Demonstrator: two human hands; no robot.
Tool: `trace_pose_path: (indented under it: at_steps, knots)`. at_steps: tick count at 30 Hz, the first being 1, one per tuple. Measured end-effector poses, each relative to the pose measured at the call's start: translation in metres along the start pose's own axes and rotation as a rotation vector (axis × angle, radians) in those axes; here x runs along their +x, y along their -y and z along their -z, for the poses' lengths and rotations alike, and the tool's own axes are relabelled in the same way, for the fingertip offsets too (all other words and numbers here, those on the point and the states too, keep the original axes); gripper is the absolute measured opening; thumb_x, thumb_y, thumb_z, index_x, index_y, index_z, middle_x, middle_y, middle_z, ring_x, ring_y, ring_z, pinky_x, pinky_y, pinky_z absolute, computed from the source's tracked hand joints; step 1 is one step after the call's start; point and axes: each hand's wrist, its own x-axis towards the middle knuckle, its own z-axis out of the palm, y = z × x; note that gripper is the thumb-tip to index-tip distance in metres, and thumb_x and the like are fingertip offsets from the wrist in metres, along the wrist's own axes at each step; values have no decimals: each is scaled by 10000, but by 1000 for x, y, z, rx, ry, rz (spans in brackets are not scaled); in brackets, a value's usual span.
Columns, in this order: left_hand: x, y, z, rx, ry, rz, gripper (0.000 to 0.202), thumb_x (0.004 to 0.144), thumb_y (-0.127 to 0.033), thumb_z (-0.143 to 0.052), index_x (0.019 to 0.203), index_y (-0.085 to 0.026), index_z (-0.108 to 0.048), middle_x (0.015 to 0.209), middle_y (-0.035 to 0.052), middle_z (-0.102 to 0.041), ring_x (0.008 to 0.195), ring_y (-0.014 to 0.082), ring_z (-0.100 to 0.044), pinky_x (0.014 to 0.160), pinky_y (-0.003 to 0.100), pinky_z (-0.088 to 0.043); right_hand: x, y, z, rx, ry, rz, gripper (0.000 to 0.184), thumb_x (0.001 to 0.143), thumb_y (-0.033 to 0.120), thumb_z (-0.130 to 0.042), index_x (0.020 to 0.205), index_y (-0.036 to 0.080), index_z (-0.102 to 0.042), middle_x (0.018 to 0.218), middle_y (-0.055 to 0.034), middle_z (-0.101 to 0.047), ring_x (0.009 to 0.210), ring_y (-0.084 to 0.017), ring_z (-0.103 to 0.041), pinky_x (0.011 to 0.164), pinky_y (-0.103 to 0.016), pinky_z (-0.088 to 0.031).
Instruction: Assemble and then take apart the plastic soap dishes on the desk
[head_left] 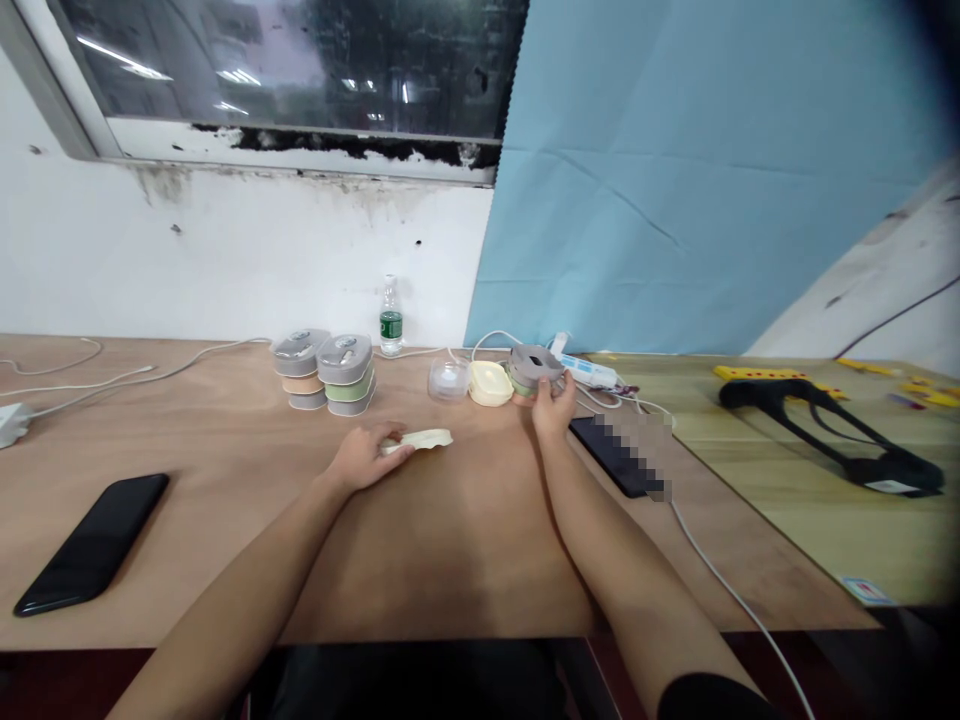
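Note:
My left hand point(365, 457) rests on the wooden table point(450, 540) with its fingers closed on a flat cream lid point(424, 439). My right hand point(553, 406) reaches further back and grips a grey lidded container point(534, 367) with a green base, lifted a little at the table's rear. Beside that container stand a cream box point(490, 384) and a clear round container point(448, 380). To the left are two stacks of grey-lidded containers point(324, 372) in green, orange and grey.
A black phone point(94, 542) lies at the left front; another dark phone point(611, 453) lies right of my right hand, with a white cable point(720, 575) running off the front edge. A water bottle point(391, 317), a white power strip point(589, 372) and a black stand point(832, 430) sit further back.

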Motion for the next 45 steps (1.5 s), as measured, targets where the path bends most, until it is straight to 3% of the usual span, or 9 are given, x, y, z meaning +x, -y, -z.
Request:
trace_pose_path:
  at_steps: [6,15,27,32,35,38,42,45]
  knots:
    - [1,2,-1,1,-2,-3,489,841,-561,-509,1163,-207,-614,1042,55,-711,941,240,-663,853,343,-485,0,-1,0,-41,6,29,700,818,474,-549,1365,55,-431,683,-64,-663,631,-210,-641,729,-344,-485]
    - [0,4,-2,-3,-6,-5,483,839,-549,-522,1162,-204,-618,1045,55,-711,936,241,-662,842,337,-482,2,0,2,-127,-13,39,705,807,531,-555,1325,56,-508,542,-26,-605,571,-205,-607,690,-338,-475]
    - [0,3,-2,-21,-17,-2,490,844,-539,-526,1197,-208,-595,1042,60,-712,962,255,-655,841,350,-479,3,-3,1,-168,-66,37,624,828,514,-508,1263,70,-573,615,-57,-630,592,-209,-581,678,-343,-464]
    - [1,5,-4,-67,-63,12,456,852,-521,-529,1177,-211,-613,1075,69,-705,968,250,-658,824,340,-486,0,6,2,-180,-89,26,580,825,455,-493,1242,61,-581,614,-58,-613,606,-221,-579,691,-367,-466]
    - [2,10,-6,-151,-90,34,420,851,-504,-538,1120,-201,-647,1047,72,-713,925,240,-667,802,327,-492,-6,17,4,-155,-128,109,553,843,421,-453,1255,64,-545,719,-81,-639,653,-213,-591,715,-364,-473]
    - [5,15,-9,-257,-137,58,416,853,-487,-534,1095,-171,-655,990,80,-723,875,232,-669,764,315,-498,-23,30,4,-143,10,283,497,868,428,-436,1233,110,-549,778,-75,-650,660,-192,-594,682,-326,-480]
    - [9,17,-13,-394,-226,129,412,830,-499,-558,1011,-146,-669,938,88,-721,829,226,-663,710,302,-504,-60,54,-7,-112,417,653,450,859,437,-496,1213,167,-562,719,-21,-654,596,-153,-590,647,-275,-493]
    - [12,17,-15,-531,-288,238,451,780,-525,-618,1002,-134,-656,906,92,-720,797,220,-665,674,292,-513,-89,75,-17,-40,630,932,480,840,437,-550,1248,185,-546,872,-52,-691,730,-162,-641,725,-275,-521]
